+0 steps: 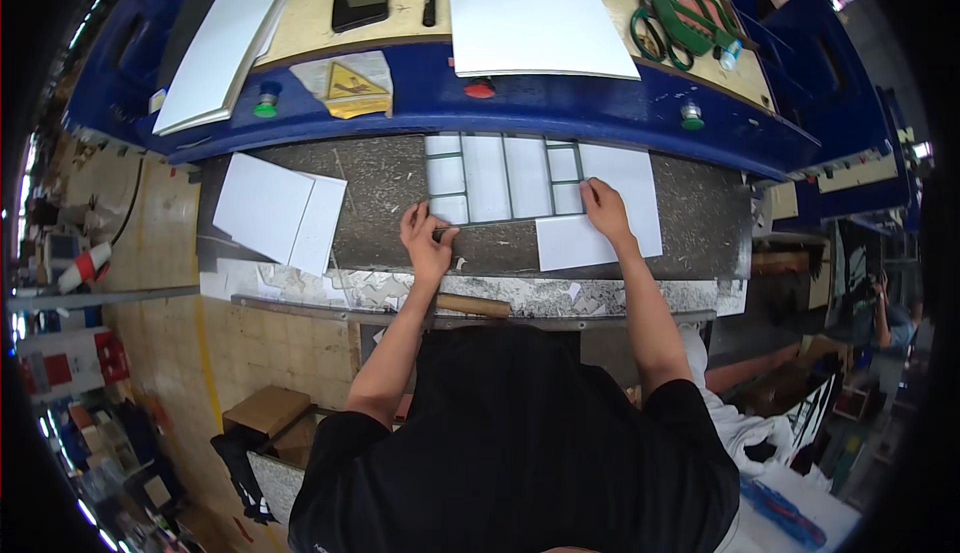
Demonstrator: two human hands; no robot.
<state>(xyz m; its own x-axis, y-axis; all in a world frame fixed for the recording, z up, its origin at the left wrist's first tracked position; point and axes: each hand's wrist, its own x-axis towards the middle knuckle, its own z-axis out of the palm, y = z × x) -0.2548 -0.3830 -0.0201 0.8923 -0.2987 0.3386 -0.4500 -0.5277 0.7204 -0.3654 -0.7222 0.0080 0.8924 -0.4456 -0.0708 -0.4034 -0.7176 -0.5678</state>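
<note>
Head view. The green grid frame (508,178) lies flat at the far middle of the dark counter (385,193), close to the blue beam (590,108). White paper shows through its cells, and a white sheet (600,245) extends from its right side.

The left hand (428,240) is at the near left corner of the frame, fingers curled, thumb apart from them. The right hand (606,209) is at the right edge, fingers bent together and pointing down. Whether either hand pinches the frame or merely rests against it cannot be told.

Handling: the frame appears light to moderate in weight and stiff along its outer bars; the thin inner dividers are probably easier to bend. Take hold of the outer bars at opposite sides. The paper is likely light, flexible and prone to slide; support it by its edges.

Markings: a yellow label (355,88) on the beam bears a triangular hand warning symbol. Any lettering is too small to read.
</note>
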